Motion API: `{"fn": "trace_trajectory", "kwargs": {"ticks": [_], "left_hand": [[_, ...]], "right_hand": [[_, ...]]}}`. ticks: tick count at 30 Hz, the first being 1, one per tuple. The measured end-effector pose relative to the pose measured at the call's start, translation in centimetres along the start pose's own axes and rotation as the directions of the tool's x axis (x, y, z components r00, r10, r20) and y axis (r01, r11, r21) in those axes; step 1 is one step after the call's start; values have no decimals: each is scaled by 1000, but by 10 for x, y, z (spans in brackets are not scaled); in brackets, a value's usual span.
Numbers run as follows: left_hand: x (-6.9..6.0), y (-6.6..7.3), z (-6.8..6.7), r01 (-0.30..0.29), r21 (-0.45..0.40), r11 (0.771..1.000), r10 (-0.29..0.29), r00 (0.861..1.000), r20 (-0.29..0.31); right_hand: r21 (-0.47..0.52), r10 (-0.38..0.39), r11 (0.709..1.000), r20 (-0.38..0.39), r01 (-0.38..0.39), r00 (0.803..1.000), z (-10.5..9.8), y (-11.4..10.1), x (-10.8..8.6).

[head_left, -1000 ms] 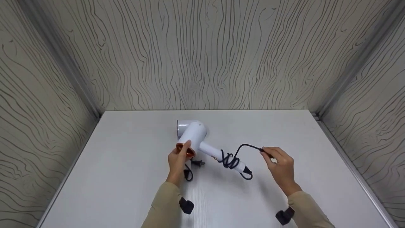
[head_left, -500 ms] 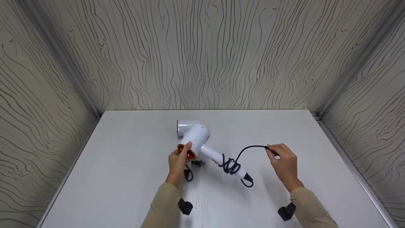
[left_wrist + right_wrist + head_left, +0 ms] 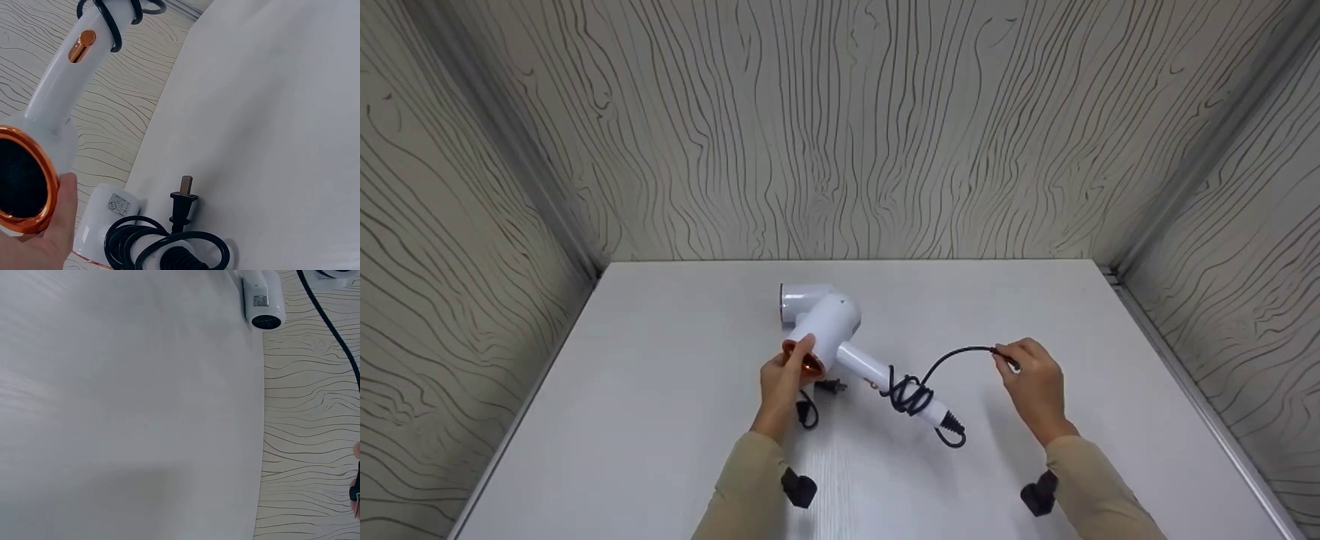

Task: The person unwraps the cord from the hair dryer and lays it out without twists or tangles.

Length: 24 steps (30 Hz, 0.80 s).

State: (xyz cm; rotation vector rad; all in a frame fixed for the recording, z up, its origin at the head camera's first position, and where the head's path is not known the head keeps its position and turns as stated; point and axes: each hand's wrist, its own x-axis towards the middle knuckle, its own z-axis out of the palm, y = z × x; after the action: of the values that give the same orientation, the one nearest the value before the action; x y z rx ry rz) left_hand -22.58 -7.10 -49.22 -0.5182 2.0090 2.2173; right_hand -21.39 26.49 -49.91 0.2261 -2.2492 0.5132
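Observation:
My left hand (image 3: 781, 386) grips a white hair dryer (image 3: 834, 319) by the orange-rimmed end of its barrel, raised off the tabletop. Its handle slants down to the right, with black cord (image 3: 910, 396) wound around it in loose loops. A free length of that cord arches over to my right hand (image 3: 1037, 386), which pinches it near the plug (image 3: 355, 490). Behind the held dryer, a second white hair dryer (image 3: 802, 300) lies on the table. In the left wrist view its black cord (image 3: 121, 239) is wrapped round its handle, and its two-pin plug (image 3: 181, 205) sticks out.
Everything is over a white tabletop (image 3: 675, 420), with wood-patterned panels (image 3: 840, 135) at the back and both sides. Grey metal strips (image 3: 1207, 397) run along the side edges. A small black device (image 3: 799, 489) sits on each sleeved wrist.
The right hand has shifted slightly right with the cord end, drawing the free length out a little. The held dryer has moved a bit right and its handle end has dipped.

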Motion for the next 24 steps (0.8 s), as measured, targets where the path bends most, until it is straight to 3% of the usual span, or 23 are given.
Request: {"fn": "trace_trajectory", "kwargs": {"ticks": [10,18,24], "left_hand": [[-1,4,-1,3,-39,999,-2,1000,12],[-2,6,-2,41,-45,998,-41,999,9],[-1,4,0,58,-80,995,-59,998,-8]], "right_hand": [[-69,-4,998,63,8,998,8,10,-15],[-83,-54,995,109,63,993,11,20,-29],[-72,-24,997,200,39,980,12,23,-39]]}}
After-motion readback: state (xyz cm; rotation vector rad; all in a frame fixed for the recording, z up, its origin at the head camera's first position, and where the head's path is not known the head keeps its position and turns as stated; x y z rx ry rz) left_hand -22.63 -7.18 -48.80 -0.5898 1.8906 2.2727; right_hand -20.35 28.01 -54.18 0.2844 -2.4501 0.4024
